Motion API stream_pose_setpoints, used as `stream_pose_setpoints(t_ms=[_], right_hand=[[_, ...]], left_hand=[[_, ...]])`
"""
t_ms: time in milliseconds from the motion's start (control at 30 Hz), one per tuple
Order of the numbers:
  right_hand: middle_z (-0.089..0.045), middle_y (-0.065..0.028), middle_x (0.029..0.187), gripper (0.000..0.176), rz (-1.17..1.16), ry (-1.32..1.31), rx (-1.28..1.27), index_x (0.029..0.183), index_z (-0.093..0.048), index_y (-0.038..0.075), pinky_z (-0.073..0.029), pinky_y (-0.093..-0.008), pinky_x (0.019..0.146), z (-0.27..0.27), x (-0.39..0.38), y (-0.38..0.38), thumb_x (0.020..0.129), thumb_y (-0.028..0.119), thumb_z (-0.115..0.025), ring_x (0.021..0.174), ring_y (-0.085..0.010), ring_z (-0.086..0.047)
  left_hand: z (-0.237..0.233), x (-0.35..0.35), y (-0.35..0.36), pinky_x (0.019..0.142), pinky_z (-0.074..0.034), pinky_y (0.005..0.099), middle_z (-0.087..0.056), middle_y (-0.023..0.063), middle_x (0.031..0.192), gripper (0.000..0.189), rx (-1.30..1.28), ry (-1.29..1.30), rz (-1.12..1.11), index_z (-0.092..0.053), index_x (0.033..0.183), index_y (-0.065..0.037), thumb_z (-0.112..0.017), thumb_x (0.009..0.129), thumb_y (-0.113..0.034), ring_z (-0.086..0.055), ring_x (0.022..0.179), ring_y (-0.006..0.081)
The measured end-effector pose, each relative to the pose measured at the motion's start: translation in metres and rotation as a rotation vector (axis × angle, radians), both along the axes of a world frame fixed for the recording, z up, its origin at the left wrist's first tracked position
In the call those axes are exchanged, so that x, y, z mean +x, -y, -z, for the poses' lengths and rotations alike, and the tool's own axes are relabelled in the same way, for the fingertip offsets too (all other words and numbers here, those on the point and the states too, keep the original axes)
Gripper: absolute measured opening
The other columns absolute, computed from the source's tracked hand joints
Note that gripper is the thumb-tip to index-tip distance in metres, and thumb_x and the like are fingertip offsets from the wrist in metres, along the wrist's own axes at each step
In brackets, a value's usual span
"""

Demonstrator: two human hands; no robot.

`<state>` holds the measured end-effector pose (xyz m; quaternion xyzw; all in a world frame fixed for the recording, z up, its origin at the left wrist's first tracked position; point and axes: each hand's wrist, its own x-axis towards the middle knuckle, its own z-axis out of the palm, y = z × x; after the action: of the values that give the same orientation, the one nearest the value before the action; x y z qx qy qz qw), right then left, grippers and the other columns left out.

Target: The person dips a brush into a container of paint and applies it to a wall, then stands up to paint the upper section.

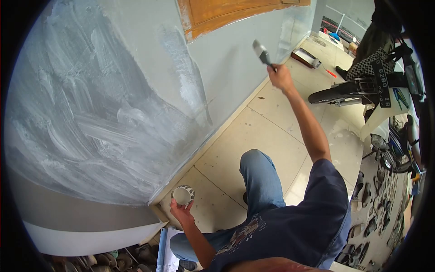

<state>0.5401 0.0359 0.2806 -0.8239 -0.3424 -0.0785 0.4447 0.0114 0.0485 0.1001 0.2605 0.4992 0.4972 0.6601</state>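
The dark plate mounted on the motorcycle bears the number "6280", set sideways in light characters. A further character near the plate's lower end appears to be "B", though the angle and small scale limit certainty. The smaller characters alongside are not legible.

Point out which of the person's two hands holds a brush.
The right hand, on the outstretched arm, grips the brush by its dark handle; the left hand instead holds a round container.
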Motion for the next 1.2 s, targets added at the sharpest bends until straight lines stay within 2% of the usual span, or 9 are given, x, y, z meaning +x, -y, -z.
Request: stream_pose_setpoints(t_ms=[33, 100, 267, 500, 700, 900, 1000, 1067, 1200], right_hand=[[-0.059, -0.0238, 0.067, 0.027, 0.106, 0.079, -0.018, 0.089, -0.065, 0.0, -0.047, -0.0419, 0.064, -0.022, 0.005, 0.008, 0.082, 0.024, -0.055, 0.069, -0.039, -0.061], [-0.059, -0.0233, 0.065, 0.026, 0.104, 0.201, -0.003, 0.09, -0.065, 0.001, -0.047, -0.041, 0.065, -0.027, 0.021, 0.015, 0.082, 0.024, -0.055, 0.068, -0.0373, -0.061], [-0.051, -0.0052, 0.052, 0.025, -0.393, -0.293, -0.31, 0.103, -0.067, 0.007, -0.043, -0.0292, 0.044, -0.048, -0.053, 0.039, 0.084, 0.02, -0.057, 0.043, -0.0119, -0.052], [-0.061, -0.021, 0.067, 0.023, -0.444, 0.081, -0.387, 0.091, -0.066, 0.002, -0.049, -0.0397, 0.065, 0.01, -0.088, 0.02, 0.08, 0.02, -0.056, 0.069, -0.0334, -0.062], [-0.066, -0.0188, 0.084, 0.031, -0.923, -0.082, -0.568, 0.093, -0.068, 0.005, -0.05, -0.0375, 0.073, 0.083, -0.158, -0.013, 0.077, 0.029, -0.059, 0.078, -0.0334, -0.063], [-0.066, -0.0169, 0.077, 0.032, -1.157, -0.094, -0.614, 0.092, -0.069, 0.005, -0.051, -0.0365, 0.066, 0.133, -0.229, -0.045, 0.076, 0.031, -0.06, 0.072, -0.0275, -0.064], [-0.06, -0.0114, 0.061, 0.032, -0.996, -0.545, -0.718, 0.095, -0.067, 0.002, -0.047, -0.0297, 0.048, 0.141, -0.263, -0.043, 0.083, 0.029, -0.058, 0.055, -0.0179, -0.06], [-0.054, -0.0058, 0.058, 0.028, -0.755, -0.989, -0.413, 0.091, -0.063, 0.0, -0.04, -0.0241, 0.038, 0.167, -0.285, -0.039, 0.085, 0.026, -0.057, 0.046, -0.0107, -0.052], [-0.051, -0.0036, 0.06, 0.021, -0.534, -1.363, -0.167, 0.088, -0.058, 0.0, -0.037, -0.0238, 0.037, 0.219, -0.314, -0.028, 0.085, 0.021, -0.057, 0.044, -0.011, -0.047]], left_hand=[[0.002, 0.0, 0.0, 0.073, -0.055, 0.045, -0.055, 0.0176, 0.11, 0.056, 0.003, 0.005, 0.023, -0.047, 0.114, 0.0, -0.053, 0.081, -0.045, -0.058, 0.097, 0.03], [0.004, 0.001, 0.001, 0.072, -0.055, 0.0446, -0.055, 0.0173, 0.109, 0.057, -0.015, -0.015, 0.014, -0.047, 0.116, -0.001, -0.051, 0.081, -0.046, -0.058, 0.098, 0.0298], [0.018, 0.002, -0.005, 0.074, -0.053, 0.0463, -0.05, 0.0164, 0.117, 0.064, -0.038, 0.006, 0.083, -0.042, 0.123, -0.009, -0.051, 0.079, -0.053, -0.055, 0.102, 0.0299], [0.012, 0.01, -0.003, 0.072, -0.054, 0.0453, -0.053, 0.0185, 0.111, 0.059, -0.018, 0.028, 0.026, -0.046, 0.117, 0.002, -0.053, 0.08, -0.044, -0.058, 0.096, 0.0311], [0.027, 0.006, -0.023, 0.071, -0.054, 0.0468, -0.053, 0.0189, 0.111, 0.059, 0.011, 0.051, 0.083, -0.046, 0.116, 0.003, -0.056, 0.079, -0.042, -0.058, 0.097, 0.0316], [0.038, 0.001, -0.036, 0.074, -0.054, 0.047, -0.053, 0.0187, 0.111, 0.059, 0.042, 0.04, 0.101, -0.046, 0.116, 0.003, -0.055, 0.08, -0.043, -0.058, 0.098, 0.0315], [0.041, -0.002, -0.027, 0.074, -0.054, 0.0465, -0.054, 0.0186, 0.11, 0.058, 0.026, 0.026, 0.073, -0.046, 0.116, 0.003, -0.055, 0.08, -0.042, -0.058, 0.098, 0.0314], [0.044, -0.003, -0.02, 0.073, -0.055, 0.0457, -0.055, 0.0186, 0.109, 0.058, 0.008, 0.011, 0.036, -0.047, 0.116, 0.003, -0.055, 0.08, -0.041, -0.059, 0.097, 0.0314], [0.038, -0.003, -0.008, 0.066, -0.056, 0.0409, -0.057, 0.0186, 0.104, 0.054, 0.014, -0.037, 0.011, -0.05, 0.112, 0.006, -0.055, 0.081, -0.038, -0.062, 0.091, 0.0295]])
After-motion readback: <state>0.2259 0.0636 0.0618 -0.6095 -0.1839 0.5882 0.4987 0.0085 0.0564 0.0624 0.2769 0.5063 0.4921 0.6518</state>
